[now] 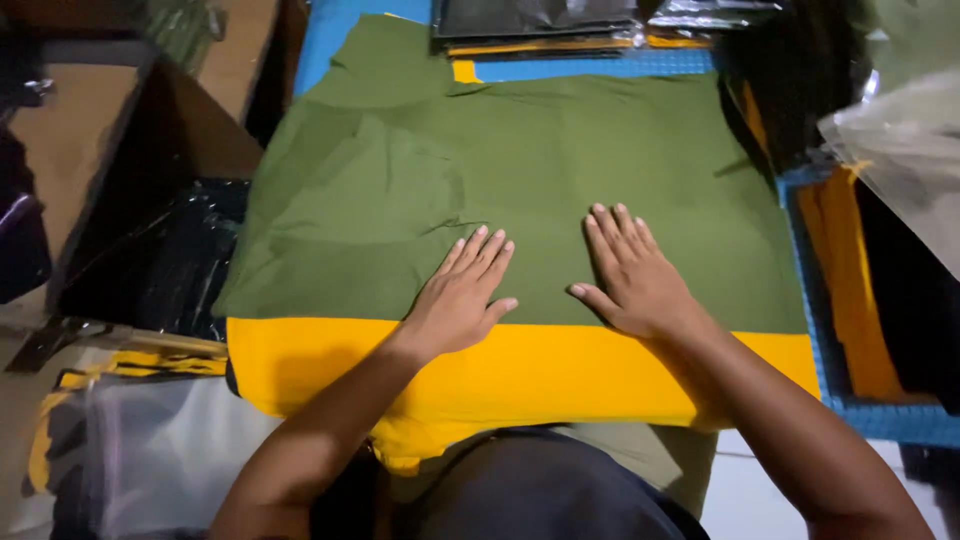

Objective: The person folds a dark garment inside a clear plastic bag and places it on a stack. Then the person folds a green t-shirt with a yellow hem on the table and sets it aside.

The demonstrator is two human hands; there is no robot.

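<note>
We see both hands pressed flat on a green garment (520, 170) spread over the middle of the blue surface (590, 67), the left hand (462, 295) and right hand (635, 275) side by side near its near edge, fingers (485, 252) stretched out and grasping nothing. A yellow garment (520, 375) lies beneath it, overhanging the near edge. Dark plastic-wrapped packets (535, 18) crowd the far edge, orange cloth (850, 290) lines the right edge, and a clear plastic bag (900, 150) sits above it.
</note>
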